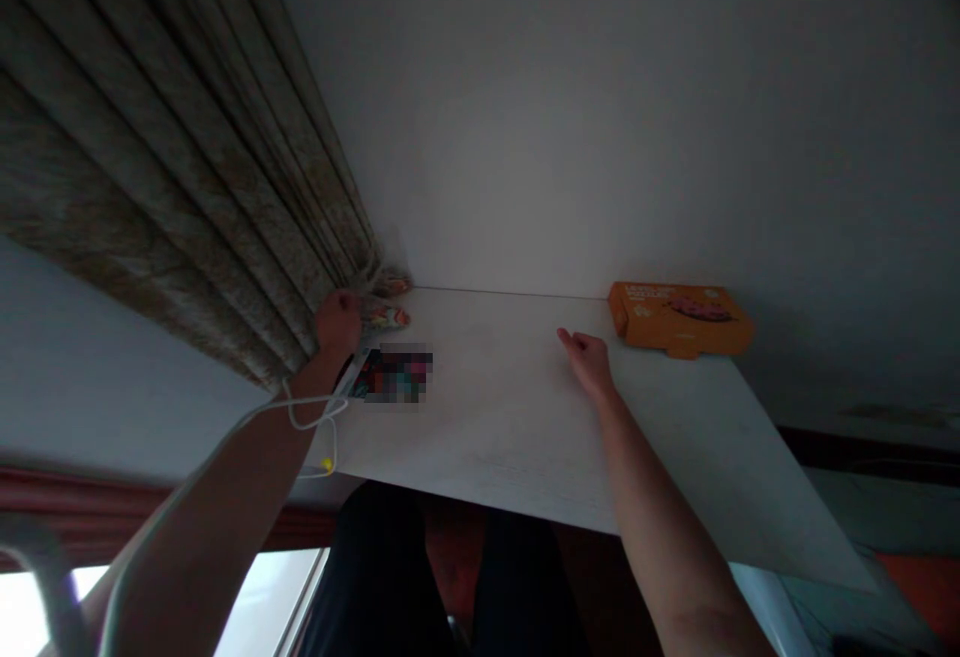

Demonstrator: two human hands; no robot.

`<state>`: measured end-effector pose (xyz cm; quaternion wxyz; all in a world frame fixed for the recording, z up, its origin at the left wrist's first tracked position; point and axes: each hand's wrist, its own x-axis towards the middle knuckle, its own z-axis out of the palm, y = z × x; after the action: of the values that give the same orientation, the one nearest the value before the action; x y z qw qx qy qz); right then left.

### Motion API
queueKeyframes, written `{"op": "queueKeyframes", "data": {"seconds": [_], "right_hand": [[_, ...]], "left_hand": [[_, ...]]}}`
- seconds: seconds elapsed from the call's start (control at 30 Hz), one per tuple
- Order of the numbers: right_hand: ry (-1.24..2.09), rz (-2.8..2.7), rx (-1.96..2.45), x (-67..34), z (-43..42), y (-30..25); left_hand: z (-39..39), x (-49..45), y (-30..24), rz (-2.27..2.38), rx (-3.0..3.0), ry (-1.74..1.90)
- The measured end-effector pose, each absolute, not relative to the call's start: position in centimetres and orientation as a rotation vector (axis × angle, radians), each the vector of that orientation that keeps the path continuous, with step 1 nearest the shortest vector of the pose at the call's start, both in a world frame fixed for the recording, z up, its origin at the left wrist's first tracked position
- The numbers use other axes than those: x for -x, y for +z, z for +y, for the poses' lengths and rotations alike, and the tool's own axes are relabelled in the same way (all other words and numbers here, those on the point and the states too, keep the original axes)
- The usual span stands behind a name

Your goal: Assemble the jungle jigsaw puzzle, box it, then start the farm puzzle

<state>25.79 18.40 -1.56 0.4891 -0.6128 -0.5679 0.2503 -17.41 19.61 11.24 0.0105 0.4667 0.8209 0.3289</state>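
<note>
My left hand (339,322) is closed at the table's far left, against the lower end of a patterned curtain (247,167). What its fingers hold, if anything, is hidden. Just right of it lie colourful orange-and-white wrapped items (386,317), too dim to name. Below that hand is a dark picture or screen (369,374), largely blurred by pixelation. My right hand (589,362) is closed with the thumb sticking out, over the white table (495,387), and nothing shows in it. An orange puzzle box (682,319) sits to its right, apart from it.
A white cable (311,400) loops across my left forearm, near a small yellow piece (327,465) at the table's left edge. A grey wall (525,117) rises behind the table. My legs (390,567) are under its front edge.
</note>
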Motion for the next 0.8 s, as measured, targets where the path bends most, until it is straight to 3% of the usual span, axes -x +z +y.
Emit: {"op": "queueKeyframes", "data": {"seconds": [0.37,0.63,0.8], "right_hand": [[0.95,-1.254,1.318,-25.5,18.4,-1.7],[2.034,-1.023,0.86,-25.3,17.4,-0.5],[2.353,-0.998,0.706,-24.4,16.4,0.2]], "left_hand": [[18.1,13.7,15.6,2.005,-1.724,1.663],[15.2,5.3,16.2,1.469,-1.996,1.86],[14.1,-1.1,14.5,1.287,-2.026,1.802]]}}
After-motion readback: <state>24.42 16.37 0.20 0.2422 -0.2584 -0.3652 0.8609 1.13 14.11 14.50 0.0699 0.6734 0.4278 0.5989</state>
